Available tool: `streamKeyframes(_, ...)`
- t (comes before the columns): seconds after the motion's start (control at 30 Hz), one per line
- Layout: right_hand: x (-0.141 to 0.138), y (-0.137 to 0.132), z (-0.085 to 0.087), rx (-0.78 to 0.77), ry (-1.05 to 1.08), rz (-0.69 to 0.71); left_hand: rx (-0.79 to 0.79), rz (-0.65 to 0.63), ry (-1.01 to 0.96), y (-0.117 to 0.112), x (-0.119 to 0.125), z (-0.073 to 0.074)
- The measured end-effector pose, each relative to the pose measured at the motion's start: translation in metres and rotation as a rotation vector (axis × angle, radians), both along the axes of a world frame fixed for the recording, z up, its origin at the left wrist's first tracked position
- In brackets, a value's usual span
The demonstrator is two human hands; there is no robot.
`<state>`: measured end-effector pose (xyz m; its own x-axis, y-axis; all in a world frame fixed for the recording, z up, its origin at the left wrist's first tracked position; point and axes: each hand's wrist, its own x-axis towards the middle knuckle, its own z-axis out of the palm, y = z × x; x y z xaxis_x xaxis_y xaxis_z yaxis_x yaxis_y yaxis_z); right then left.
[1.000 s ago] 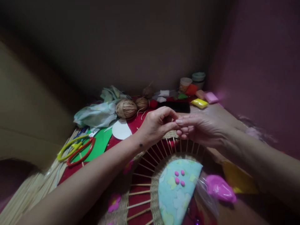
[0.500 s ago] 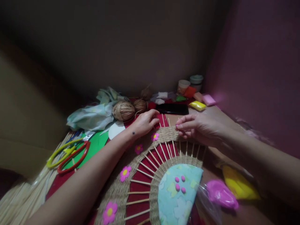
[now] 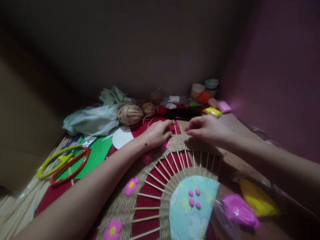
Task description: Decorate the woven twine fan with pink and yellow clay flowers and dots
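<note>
Two bare hands working at the far rim of woven piece. L hand [image 3: 158, 133] is hovering or resting by the rim, can't tell which; fingers loosely bent, thumb and index apart, nothing seen in grip. R hand [image 3: 210, 129] is facing it across a small gap, fingers curling in toward thumb, almost closed; can't tell if anything small is being pinched.

Under both: semicircular tan woven-cord piece w/ pale thin sticks [image 3: 143, 173], lying flat, its outer band passing below the fingertips. Four pink flowers w/ yellow centres [image 3: 131, 186] are sitting along that band, the farthest just below L hand. At its core, half-disc of pale-blue floral cloth [image 3: 183, 206] is carrying 4 small magenta ovals [image 3: 191, 202]. Deep-red surface [image 3: 147, 200] is showing between sticks.

Near R forearm: magenta lump in clear plastic [image 3: 240, 210] is lying beside yellow lump [image 3: 258, 198].

Beyond hands: flat black slab [image 3: 183, 114], poss. phone, w/ shiny yellow packet [image 3: 212, 111] lying near its R end. L of slab, round tan twine ball [image 3: 130, 114] is sitting beside crumpled pale-blue cloth [image 3: 92, 120]; white rounded sheet [image 3: 122, 137] is lying just nearer.

Far L: red & yellow looped handles [image 3: 88, 155] are lying partly over green sheet [image 3: 96, 156].
</note>
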<state>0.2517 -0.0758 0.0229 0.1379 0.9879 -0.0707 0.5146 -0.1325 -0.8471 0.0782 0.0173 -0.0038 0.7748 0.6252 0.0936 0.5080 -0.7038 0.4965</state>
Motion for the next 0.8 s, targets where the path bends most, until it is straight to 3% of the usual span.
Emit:
streamKeyframes(0.13,0.01,-0.003,0.01,0.01,-0.01,-0.013,-0.085,-0.005,-0.008,-0.001,0.002,0.005)
streamKeyframes(0.37,0.01,-0.01,0.008,-0.106,0.076,-0.062,-0.175,0.028,0.046,-0.003,0.005,0.015)
streamKeyframes(0.63,0.023,-0.011,0.007,-0.015,0.146,-0.01,-0.216,-0.018,0.032,-0.004,0.003,0.011)
streamKeyframes(0.8,0.021,-0.012,0.004,-0.059,0.254,-0.013,-0.222,-0.046,0.056,-0.003,0.006,0.008)
